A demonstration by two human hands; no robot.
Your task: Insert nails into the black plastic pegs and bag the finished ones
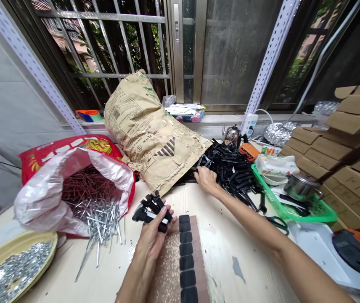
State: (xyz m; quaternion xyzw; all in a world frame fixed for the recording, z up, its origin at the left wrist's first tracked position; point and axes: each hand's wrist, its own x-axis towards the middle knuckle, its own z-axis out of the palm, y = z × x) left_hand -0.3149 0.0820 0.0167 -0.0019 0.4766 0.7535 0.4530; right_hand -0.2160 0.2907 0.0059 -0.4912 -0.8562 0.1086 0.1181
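My left hand (154, 233) is closed around several black plastic parts (153, 210), held just above the table left of a brown board. Along that board (200, 248) runs a row of black rounded-square pads (186, 249). Farther off, my right hand (206, 180) has its fingers bent in at the left edge of a heap of black plastic parts (233, 168), close to the mouth of the paper sack (148, 130). What its fingertips grip is mostly hidden, though a dark piece shows beside them.
At left, an open red-and-white bag (41, 202) spills metal rods (102, 221). A yellow bowl (52, 248) holds small metal pieces. To the right stand a green basket (321, 212) with a metal cup (301, 187), scissors (277, 224), a power tool (356, 252) and stacked cardboard boxes (350, 185).
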